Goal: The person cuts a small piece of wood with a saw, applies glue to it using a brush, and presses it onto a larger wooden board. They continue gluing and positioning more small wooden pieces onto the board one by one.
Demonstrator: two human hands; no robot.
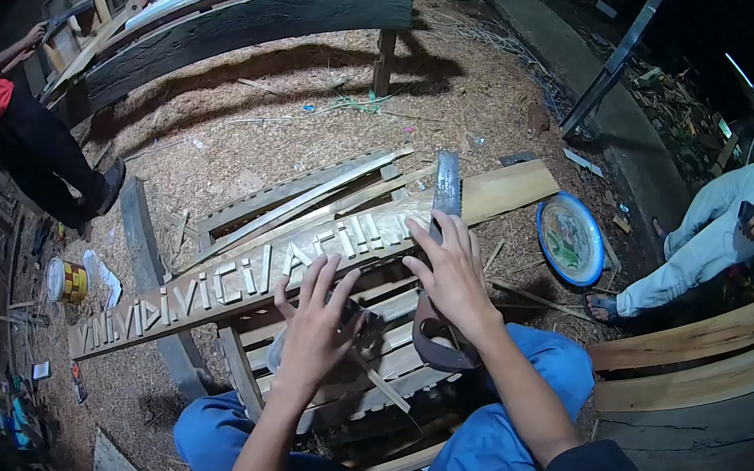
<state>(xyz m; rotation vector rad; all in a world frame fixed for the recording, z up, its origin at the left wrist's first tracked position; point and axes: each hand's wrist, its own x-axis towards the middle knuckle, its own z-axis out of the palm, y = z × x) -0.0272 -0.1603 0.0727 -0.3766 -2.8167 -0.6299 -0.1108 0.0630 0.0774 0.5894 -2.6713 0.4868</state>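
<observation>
A long wooden board point(493, 192) lies across a slatted wooden crate point(244, 372) before me, with raised pale letters point(220, 286) along its left and middle part. My left hand point(317, 321) is spread at the board's near edge, just below the letters, holding nothing. Fingers apart, my right hand point(447, 274) reaches over the board's near edge beside the last letters. A handsaw blade point(447, 181) crosses the board just beyond my right fingers. The saw's dark handle point(441, 344) shows below that hand. Whether those fingertips touch the board or saw is unclear.
A blue-rimmed basin point(599, 243) sits at the right, near a seated person in light trousers point(710, 221). Another person point(33, 154) stands at the upper left by a workbench point(251, 31). A yellow bucket point(73, 279) is at the left; planks point(704, 328) lie lower right.
</observation>
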